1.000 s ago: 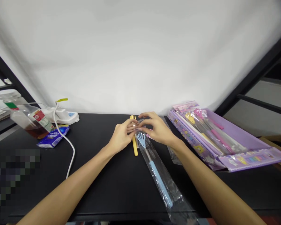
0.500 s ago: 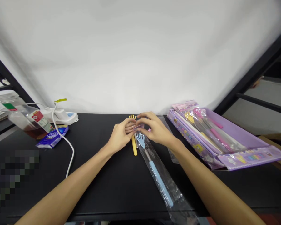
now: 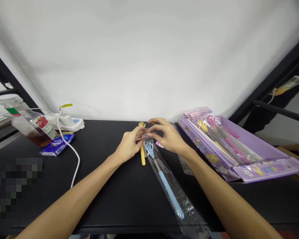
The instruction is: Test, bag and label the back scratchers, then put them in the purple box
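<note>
A blue back scratcher [image 3: 169, 189] lies slantwise in a clear plastic bag [image 3: 190, 212], its clawed head away from me. My left hand [image 3: 129, 143] pinches the bag's far end just above the claw. From the right, the thumb and fingertips of my right hand [image 3: 169, 136] close on that same end. Under my left hand runs a yellow back scratcher [image 3: 143, 156], its claw and handle end showing while the middle is hidden. A small pink card [image 3: 159, 144] shows below my right fingers.
On the right stands a purple display box [image 3: 261, 139] with several bagged back scratchers. To the left are a tilted plastic jar [image 3: 31, 124], a blue packet [image 3: 57, 144], a white power strip [image 3: 71, 123] and its cable [image 3: 76, 156]. A white wall rises behind the black table [image 3: 109, 196].
My right hand has shifted slightly, and more of the pink card shows beneath it. Both hands stay at the bag's far end. The view has tilted a little.
</note>
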### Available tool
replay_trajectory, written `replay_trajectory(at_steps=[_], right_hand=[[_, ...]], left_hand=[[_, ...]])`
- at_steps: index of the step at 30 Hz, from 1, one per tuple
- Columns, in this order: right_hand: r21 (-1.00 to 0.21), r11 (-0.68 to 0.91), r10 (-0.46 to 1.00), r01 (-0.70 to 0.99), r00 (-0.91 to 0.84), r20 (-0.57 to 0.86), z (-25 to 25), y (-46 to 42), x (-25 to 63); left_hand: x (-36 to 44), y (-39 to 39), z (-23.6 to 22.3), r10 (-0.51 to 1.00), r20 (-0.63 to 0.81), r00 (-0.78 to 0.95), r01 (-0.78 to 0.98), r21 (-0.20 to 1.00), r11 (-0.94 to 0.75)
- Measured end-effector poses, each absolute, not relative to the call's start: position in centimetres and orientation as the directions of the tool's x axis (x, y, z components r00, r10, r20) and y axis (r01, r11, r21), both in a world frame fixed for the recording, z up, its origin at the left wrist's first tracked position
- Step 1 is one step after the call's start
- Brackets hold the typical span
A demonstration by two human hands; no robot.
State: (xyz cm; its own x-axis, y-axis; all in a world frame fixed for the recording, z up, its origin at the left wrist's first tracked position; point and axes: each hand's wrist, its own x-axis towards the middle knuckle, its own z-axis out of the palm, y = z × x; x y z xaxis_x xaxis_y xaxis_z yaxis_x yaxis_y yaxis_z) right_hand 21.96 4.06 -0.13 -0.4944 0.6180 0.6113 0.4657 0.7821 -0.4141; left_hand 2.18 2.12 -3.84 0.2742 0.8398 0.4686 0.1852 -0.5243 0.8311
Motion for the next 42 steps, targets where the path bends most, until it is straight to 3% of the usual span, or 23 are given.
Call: replay_trajectory(at_steps=[4, 6, 8, 11, 14, 19, 25, 30, 37, 42], right_hand=[[-0.645, 0.692, 0.721, 0.325, -0.269, 0.638, 0.5, 4.4, 22.2], [-0.782, 0.592, 0.806, 0.194, -0.17, 0.567, 0.7, 4.7, 22.5], [-0.873, 0.478, 0.874, 0.101, -0.16, 0.46, 0.7, 4.9, 22.9], [-0.905, 0.398, 0.906, 0.152, -0.223, 0.361, 0.8, 4.9, 23.3], [-0.872, 0.438, 0.891, 0.221, -0.235, 0.388, 0.9, 4.7, 23.3], [-0.82, 0.542, 0.833, 0.186, -0.247, 0.495, 0.6, 4.5, 22.9], [-0.52, 0.76, 0.65, 0.39, -0.425, 0.63, 0.3, 4.4, 22.6], [-0.373, 0.82, 0.554, 0.434, -0.436, 0.709, 0.1, 4.1, 22.3], [-0.176, 0.853, 0.46, 0.491, -0.549, 0.698, -0.4, 4.1, 22.2], [-0.134, 0.837, 0.473, 0.53, -0.581, 0.662, -0.3, 3.9, 22.1]], left_hand=[[2.0, 2.5, -4.3, 0.865, 0.44, 0.24, 0.165, 0.86, -0.483], [2.0, 2.6, -4.4, 0.876, 0.43, 0.217, 0.143, 0.874, -0.465], [2.0, 2.6, -4.4, 0.882, 0.426, 0.201, 0.125, 0.882, -0.455], [2.1, 2.5, -4.3, 0.885, 0.424, 0.193, 0.116, 0.886, -0.449], [2.2, 2.4, -4.1, 0.887, 0.419, 0.196, 0.114, 0.888, -0.445], [2.3, 2.2, -3.9, 0.885, 0.422, 0.195, 0.131, 0.883, -0.45], [2.4, 1.8, -3.4, 0.876, 0.43, 0.216, 0.168, 0.868, -0.467], [2.4, 1.8, -3.4, 0.878, 0.42, 0.228, 0.16, 0.874, -0.459], [2.3, 1.9, -3.4, 0.849, 0.461, 0.257, 0.197, 0.836, -0.513], [2.4, 1.9, -3.5, 0.86, 0.459, 0.222, 0.218, 0.836, -0.503]])
